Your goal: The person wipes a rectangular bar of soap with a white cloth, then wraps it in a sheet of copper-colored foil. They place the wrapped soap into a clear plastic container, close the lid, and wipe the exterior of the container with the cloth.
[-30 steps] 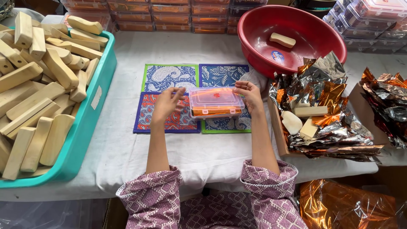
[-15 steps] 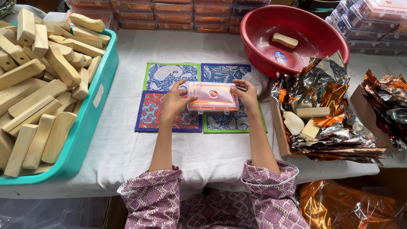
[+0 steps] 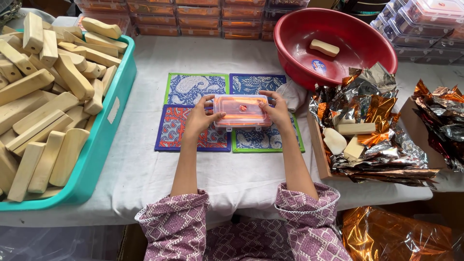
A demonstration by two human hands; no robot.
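I see a clear box with an orange inside held level just above the patterned mats in the middle of the table. My left hand grips its left end, fingers curled over the top edge and thumb along the front. My right hand grips the right end the same way, so both grips are closed on the box. Just right of that hand lies a pile of foil wrappers with pale bars among them. Behind these stands a red bowl holding one bar. At far left a teal tray is heaped with wooden blocks. Stacked boxes line the back edge.
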